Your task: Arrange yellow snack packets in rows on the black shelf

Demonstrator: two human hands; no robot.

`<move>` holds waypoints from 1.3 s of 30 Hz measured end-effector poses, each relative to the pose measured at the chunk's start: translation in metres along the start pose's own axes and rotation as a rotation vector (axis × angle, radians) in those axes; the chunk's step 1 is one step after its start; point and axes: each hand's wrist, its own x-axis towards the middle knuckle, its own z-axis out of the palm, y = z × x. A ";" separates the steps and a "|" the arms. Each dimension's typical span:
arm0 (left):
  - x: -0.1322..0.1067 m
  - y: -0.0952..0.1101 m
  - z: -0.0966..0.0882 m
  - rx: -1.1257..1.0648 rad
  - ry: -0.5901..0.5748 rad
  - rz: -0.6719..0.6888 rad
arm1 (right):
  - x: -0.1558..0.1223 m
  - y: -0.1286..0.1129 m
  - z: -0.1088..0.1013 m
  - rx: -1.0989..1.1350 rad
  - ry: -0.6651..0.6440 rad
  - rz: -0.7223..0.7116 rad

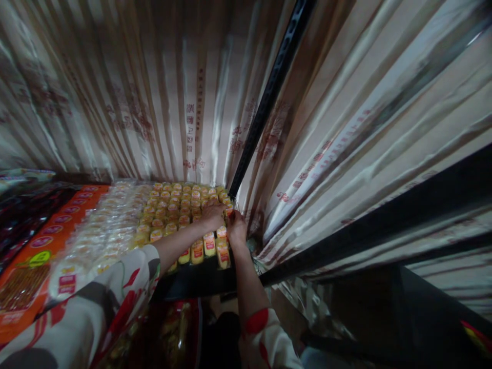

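Note:
Many small yellow packaged snacks (197, 251) with red and orange labels stand in rows on a dark shelf (200, 279). My left hand (213, 215) reaches over the right-hand rows, touching the packs near the back corner. Just to its right, my right hand (237, 226) is at the rightmost row with its fingers bent inward, beside a small orange-labelled pack (229, 211). The fingers of both hands are dim and partly hidden, so what they grip, if anything, is unclear.
Clear-wrapped white packs (96, 225) and orange bags (28, 271) lie left of the yellow ones. A black slotted post (265, 113) rises at the back corner. Printed pale curtains (172, 102) hang behind. A black rail (346, 241) crosses on the right. Red-edged packaging (180, 328) sits below the shelf.

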 end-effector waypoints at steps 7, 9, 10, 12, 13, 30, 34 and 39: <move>-0.001 -0.006 0.006 0.001 0.020 0.028 | -0.009 0.005 0.001 0.177 -0.025 0.006; -0.002 -0.007 0.006 0.007 0.021 0.039 | -0.013 0.006 0.002 0.211 -0.030 0.019; -0.002 -0.007 0.005 0.006 0.019 0.045 | -0.014 0.007 0.003 0.223 -0.031 0.025; -0.003 -0.006 0.003 0.002 0.009 0.057 | -0.015 0.009 0.004 0.231 -0.025 0.035; -0.004 -0.006 0.002 -0.001 0.004 0.063 | -0.014 0.010 0.004 0.229 -0.018 0.034; -0.004 -0.008 0.002 -0.017 0.011 0.084 | -0.027 0.004 -0.006 0.315 -0.098 0.071; -0.005 -0.009 0.000 -0.055 0.000 0.057 | -0.027 0.005 -0.004 0.357 -0.091 0.087; -0.007 -0.007 0.000 -0.061 0.027 0.045 | -0.025 0.005 -0.005 0.392 -0.067 0.104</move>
